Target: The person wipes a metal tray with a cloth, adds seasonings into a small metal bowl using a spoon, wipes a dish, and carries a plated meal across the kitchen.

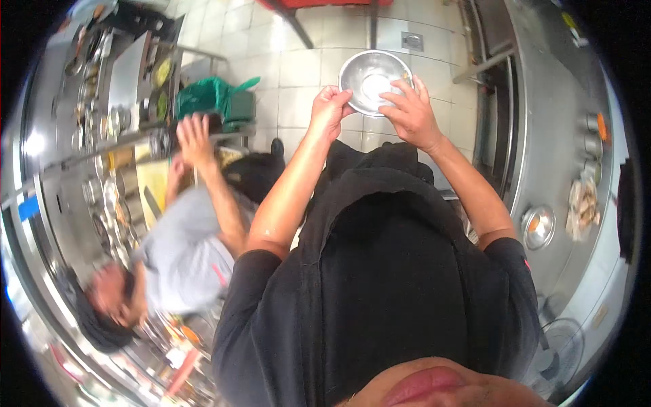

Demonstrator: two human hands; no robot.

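A shiny metal bowl (366,76) is held out in front of my body, above the tiled floor, with its open side facing me. My left hand (329,114) pinches its left rim, the thumb lying over the edge. On the right side, my right hand (415,117) grips the rim, with its fingers reaching over into the bowl. A small yellowish bit shows near those fingers, too small to name. The undersides of both hands' grips are hidden behind the bowl.
On my left a co-worker in a grey shirt (183,254) stands at a counter with a cutting board (150,197) and knife (152,202). A green-lined bin (207,98) is ahead left. A steel counter (542,163) on my right bears a small metal bowl (538,227) and plastic bag (583,203).
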